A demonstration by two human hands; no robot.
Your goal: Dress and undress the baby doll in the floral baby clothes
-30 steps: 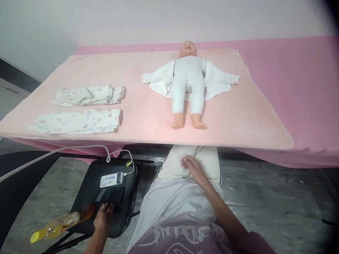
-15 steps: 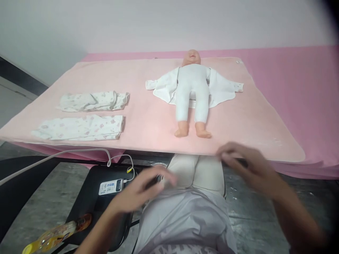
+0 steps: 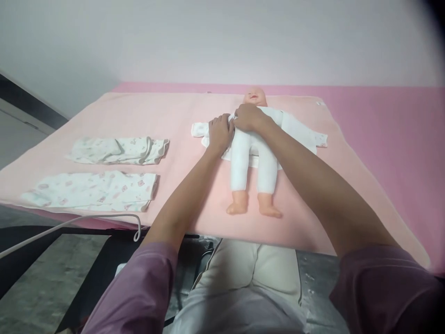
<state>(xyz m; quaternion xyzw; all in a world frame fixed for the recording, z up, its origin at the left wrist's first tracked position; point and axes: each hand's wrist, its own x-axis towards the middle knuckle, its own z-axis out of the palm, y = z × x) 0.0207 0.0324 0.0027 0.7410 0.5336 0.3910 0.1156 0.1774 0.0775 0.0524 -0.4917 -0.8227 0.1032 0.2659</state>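
Observation:
A baby doll (image 3: 239,157) with a white cloth body lies on its back on a pink pad, head toward the wall. Beneath it a white baby shirt (image 3: 301,132) is spread open, sleeves out to both sides. My left hand (image 3: 221,132) is closed over the shirt's left part, close to the doll's side. Right beside it, my right hand (image 3: 248,117) reaches across the doll's chest, fingers pinched at the shirt near the left armhole. The fingertips of both hands nearly meet, and the cloth between them is mostly covered. The doll's arm on that side is hidden.
Two folded printed baby garments (image 3: 93,191) lie on the pad's left part. A white cable (image 3: 69,221) loops past the pad's front edge, above a black chair (image 3: 83,283). The pink pad (image 3: 194,204) covers most of the bed, against a pale wall.
Both hands have moved forward from the pad's front edge to the doll and come together on the shirt's left part. The view has shifted, with the doll lower in the picture.

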